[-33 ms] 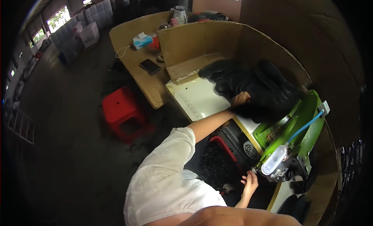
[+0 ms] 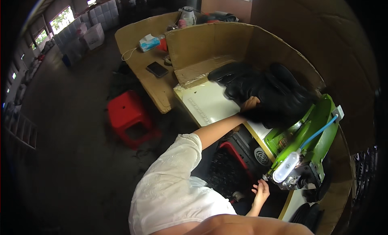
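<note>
Left hand [image 2: 251,102] at black pieces [image 2: 289,95], right hand [image 2: 262,191] by the green machine [image 2: 328,132], either's grasp I can't tell, red-rimmed bin [image 2: 235,152] of dark scraps [image 2: 224,170], tissue [image 2: 148,37] poking from box [image 2: 149,45]

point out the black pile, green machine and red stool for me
Black pile [image 2: 279,89]: head view, near its middle
Green machine [image 2: 322,140]: head view, its green body
Red stool [image 2: 129,110]: head view, its seat
</note>
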`<state>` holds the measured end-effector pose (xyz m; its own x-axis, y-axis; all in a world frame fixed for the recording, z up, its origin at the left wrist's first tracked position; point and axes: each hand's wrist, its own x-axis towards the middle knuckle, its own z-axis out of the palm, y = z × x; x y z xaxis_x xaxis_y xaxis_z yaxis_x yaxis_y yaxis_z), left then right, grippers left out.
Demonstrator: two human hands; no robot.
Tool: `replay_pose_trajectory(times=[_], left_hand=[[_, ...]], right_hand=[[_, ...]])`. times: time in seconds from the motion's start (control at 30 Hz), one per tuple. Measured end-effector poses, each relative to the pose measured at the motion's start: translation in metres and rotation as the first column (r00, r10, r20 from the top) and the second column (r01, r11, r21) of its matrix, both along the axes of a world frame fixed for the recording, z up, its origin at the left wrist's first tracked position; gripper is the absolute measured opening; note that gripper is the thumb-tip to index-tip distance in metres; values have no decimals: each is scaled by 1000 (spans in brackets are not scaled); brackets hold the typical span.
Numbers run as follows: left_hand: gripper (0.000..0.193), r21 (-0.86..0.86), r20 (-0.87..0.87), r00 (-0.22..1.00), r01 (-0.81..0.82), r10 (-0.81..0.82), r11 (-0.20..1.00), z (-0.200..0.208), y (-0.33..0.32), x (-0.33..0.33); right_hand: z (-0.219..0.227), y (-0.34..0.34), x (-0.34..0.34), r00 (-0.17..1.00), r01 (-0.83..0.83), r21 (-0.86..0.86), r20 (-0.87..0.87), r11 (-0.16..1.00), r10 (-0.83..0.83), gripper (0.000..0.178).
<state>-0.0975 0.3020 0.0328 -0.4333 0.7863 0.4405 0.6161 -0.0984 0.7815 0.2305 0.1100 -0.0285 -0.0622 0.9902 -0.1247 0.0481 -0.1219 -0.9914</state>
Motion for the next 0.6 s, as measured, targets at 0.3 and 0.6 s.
replay_pose_trajectory(times=[0.3,0.6], left_hand=[[43,-204,-277,947,-221,160,954,17,42,4],[43,133,11,999,33,-35,991,23,20,-5]], right_hand=[[4,2,-14,1000,-24,-38,-15,999,24,25],[-12,-13,4,995,-93,-74,16,993,95,22]])
